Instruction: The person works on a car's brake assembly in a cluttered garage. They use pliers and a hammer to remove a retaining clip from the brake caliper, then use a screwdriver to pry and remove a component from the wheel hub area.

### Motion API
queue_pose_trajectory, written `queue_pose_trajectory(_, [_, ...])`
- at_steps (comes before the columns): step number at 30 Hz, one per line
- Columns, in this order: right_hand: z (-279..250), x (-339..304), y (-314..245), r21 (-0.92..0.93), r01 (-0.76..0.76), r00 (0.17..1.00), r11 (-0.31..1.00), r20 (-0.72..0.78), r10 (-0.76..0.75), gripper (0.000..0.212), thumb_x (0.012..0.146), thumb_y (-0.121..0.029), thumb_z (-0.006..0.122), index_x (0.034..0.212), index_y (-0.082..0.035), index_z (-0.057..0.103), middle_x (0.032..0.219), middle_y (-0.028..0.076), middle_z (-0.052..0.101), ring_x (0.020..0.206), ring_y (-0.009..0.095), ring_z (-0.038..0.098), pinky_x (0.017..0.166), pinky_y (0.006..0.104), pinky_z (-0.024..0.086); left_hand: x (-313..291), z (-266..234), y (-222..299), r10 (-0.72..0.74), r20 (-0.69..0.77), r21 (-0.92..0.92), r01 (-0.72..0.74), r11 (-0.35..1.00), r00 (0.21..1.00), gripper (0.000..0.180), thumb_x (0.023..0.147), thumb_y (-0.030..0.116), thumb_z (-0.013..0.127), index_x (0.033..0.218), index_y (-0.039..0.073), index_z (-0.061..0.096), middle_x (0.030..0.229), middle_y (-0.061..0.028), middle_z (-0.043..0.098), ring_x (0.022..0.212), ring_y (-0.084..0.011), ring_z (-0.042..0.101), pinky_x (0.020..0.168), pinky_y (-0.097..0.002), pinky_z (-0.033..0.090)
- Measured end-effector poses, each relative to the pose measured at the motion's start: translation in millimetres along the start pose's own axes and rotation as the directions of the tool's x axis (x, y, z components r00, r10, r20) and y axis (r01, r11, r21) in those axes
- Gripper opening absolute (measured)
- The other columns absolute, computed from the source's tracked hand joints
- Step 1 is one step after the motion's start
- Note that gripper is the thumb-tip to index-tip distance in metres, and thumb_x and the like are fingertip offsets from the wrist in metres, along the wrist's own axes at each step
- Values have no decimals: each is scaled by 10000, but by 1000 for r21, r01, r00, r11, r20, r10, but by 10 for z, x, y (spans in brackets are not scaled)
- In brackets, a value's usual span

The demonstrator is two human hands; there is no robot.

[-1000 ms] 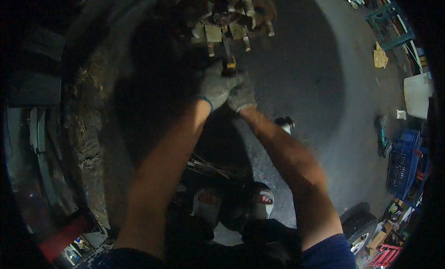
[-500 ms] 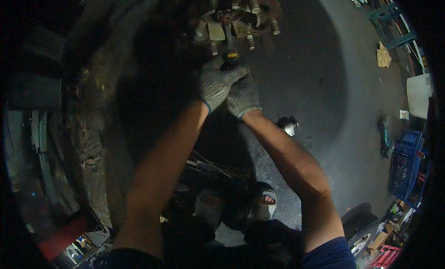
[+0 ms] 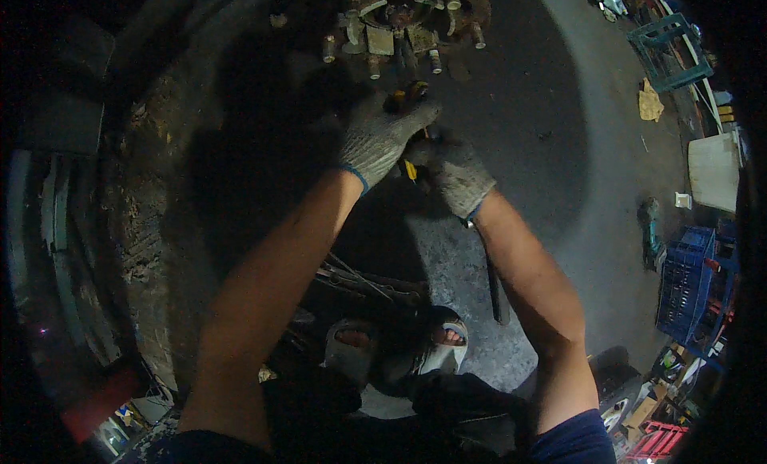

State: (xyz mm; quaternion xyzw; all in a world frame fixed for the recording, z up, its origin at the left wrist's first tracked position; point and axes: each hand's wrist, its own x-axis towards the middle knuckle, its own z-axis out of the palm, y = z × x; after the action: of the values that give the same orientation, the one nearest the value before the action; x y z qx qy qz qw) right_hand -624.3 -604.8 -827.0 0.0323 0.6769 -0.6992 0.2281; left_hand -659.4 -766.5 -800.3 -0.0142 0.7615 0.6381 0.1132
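My left hand [image 3: 382, 136], in a grey knit glove, is closed around a yellow-and-black handled tool [image 3: 415, 89]. Its metal shaft points up at a rusty wheel hub [image 3: 478, 7] with several studs around it. Just below and to the right, my gloved right hand [image 3: 455, 175] is closed, its fingers in deep shadow. A yellow piece [image 3: 411, 170] shows beside those fingers; whether it belongs to the same tool I cannot tell. Under my right forearm a dark bar [image 3: 497, 292] is partly hidden.
On the right side are a blue crate [image 3: 685, 284], a white bin [image 3: 713, 172], a teal power tool [image 3: 652, 234], a green crate [image 3: 671, 52] and a crumpled tan piece [image 3: 650, 103]. Long metal parts [image 3: 371, 282] lie in front of my sandalled feet [image 3: 446, 348].
My right hand has moved down and right, away from the left one, and a yellow piece now shows by it. The left hand stays near its place. The hub sits higher in view.
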Motion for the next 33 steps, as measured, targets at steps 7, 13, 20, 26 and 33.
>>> queue_pose_trajectory(7, [-27,-251,-471,204,-89,982,975,180,51,379,888,-115,741,1242,-6,660,1088,124,733,926,241,731,792,392,633,-174,-43,295,184,-26,-35,-184,982,983,448,896,395,803,1115,11,728,1005,-46,734,916,-155,671,829,-327,535])
queue_pose_trajectory(13, [-1,-162,-555,486,-153,961,860,276,16,267,953,-178,700,1135,16,703,1027,151,753,870,258,747,724,386,617,-152,-125,559,181,-122,48,-176,983,976,441,874,388,825,1080,7,742,963,-48,732,844,-151,673,758,-331,549])
queue_pose_trajectory(20, [87,-135,-584,681,-235,937,693,349,-25,277,1003,-195,609,1150,27,687,1022,171,756,864,290,753,754,407,616,-87,-178,623,131,-100,98,-121,988,986,440,859,386,832,1067,6,755,929,-59,738,833,-171,691,742,-338,562])
queue_pose_trajectory(26, [208,-164,-557,751,-286,927,595,373,-26,293,1016,-134,558,1194,83,638,1162,227,722,1042,355,731,972,530,591,-112,-267,754,261,-34,489,-212,846,965,532,853,510,781,1094,36,762,974,-133,769,887,-240,727,814,-373,564])
queue_pose_trajectory(33, [163,-130,-528,781,-348,883,519,459,-99,279,1014,-111,545,1203,82,613,1149,218,714,1022,359,724,946,539,590,-83,-300,816,173,2,523,-148,839,985,591,852,592,731,1109,61,763,1021,-149,764,920,-280,727,840,-406,556])
